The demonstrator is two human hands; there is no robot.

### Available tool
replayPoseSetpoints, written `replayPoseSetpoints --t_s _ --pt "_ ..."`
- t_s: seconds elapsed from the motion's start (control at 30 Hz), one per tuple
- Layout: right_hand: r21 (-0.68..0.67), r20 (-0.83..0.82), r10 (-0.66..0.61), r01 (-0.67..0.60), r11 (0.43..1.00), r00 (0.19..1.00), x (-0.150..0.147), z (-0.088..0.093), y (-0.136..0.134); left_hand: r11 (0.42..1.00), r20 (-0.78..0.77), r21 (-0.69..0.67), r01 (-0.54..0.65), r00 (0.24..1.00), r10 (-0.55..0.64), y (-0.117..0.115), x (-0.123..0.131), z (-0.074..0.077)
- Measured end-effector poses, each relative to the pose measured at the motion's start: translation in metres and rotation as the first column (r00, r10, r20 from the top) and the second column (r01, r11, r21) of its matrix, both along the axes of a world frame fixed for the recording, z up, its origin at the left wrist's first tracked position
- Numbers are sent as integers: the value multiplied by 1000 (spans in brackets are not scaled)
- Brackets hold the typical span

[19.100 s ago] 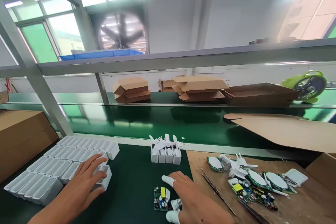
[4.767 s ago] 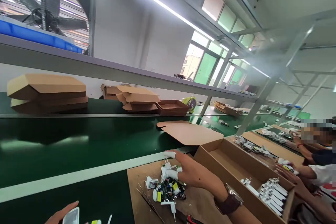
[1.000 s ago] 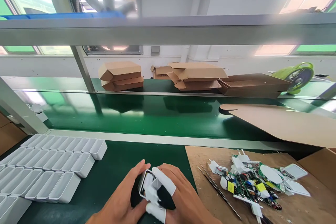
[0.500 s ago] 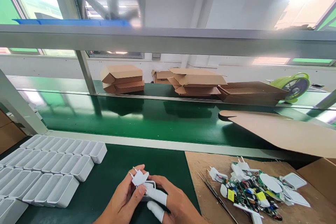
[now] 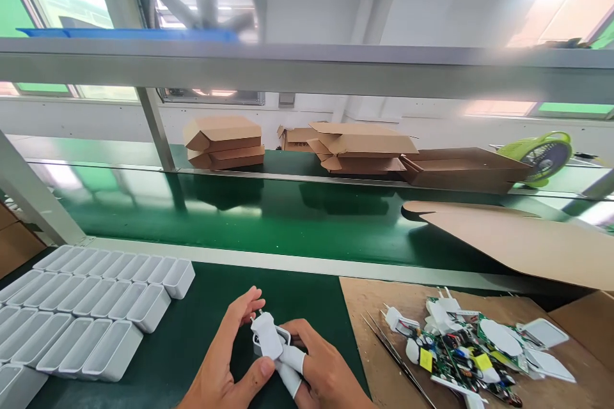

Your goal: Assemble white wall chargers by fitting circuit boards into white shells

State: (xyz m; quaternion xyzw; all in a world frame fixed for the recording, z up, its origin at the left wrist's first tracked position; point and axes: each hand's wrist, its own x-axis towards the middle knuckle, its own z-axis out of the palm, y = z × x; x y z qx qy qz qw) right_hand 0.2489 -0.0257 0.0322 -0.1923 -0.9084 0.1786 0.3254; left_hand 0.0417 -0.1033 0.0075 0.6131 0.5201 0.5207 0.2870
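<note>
My right hand (image 5: 329, 367), with white covers on its thumb and a finger, grips a white plug piece (image 5: 267, 334) whose metal pins point up and away. An open white plastic case (image 5: 284, 335) shows just behind the plug piece, partly hidden by it and the fingers. My left hand (image 5: 229, 358) is open around the left side, its fingers stretched near the pins. The left thumb tip is at the lower edge of the plug piece; whether it touches is hard to tell. To the left stand rows of open white plastic cases (image 5: 112, 348).
At right, a heap of circuit boards and white plug parts (image 5: 480, 348) lies on a cardboard sheet (image 5: 352, 307), with metal tweezers (image 5: 398, 358) beside it. Behind runs a green belt (image 5: 288, 230). Cardboard boxes (image 5: 367, 147) and a green fan (image 5: 542, 156) stand farther back.
My left hand has loosened from the plug piece and its fingers have spread. The plug piece has turned and moved slightly right, now in my right hand's fingers.
</note>
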Motion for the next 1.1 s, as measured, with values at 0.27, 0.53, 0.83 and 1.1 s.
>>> replayPoseSetpoints --t_s 0.27,0.53,0.83,1.1 --pt "-64 85 -23 29 998 996 3 -2 -4 968 -362 238 80 932 12 -1 -9 6" --pt "-103 181 8 11 995 984 3 7 -7 995 -90 62 -79 992 84 2 -6 9" --pt "-194 168 -1 34 980 986 -1 5 -5 996 -83 66 -57 995 63 2 -5 8" --pt "-286 147 34 9 958 989 1 2 -3 997 -106 70 -41 993 48 3 -8 4"
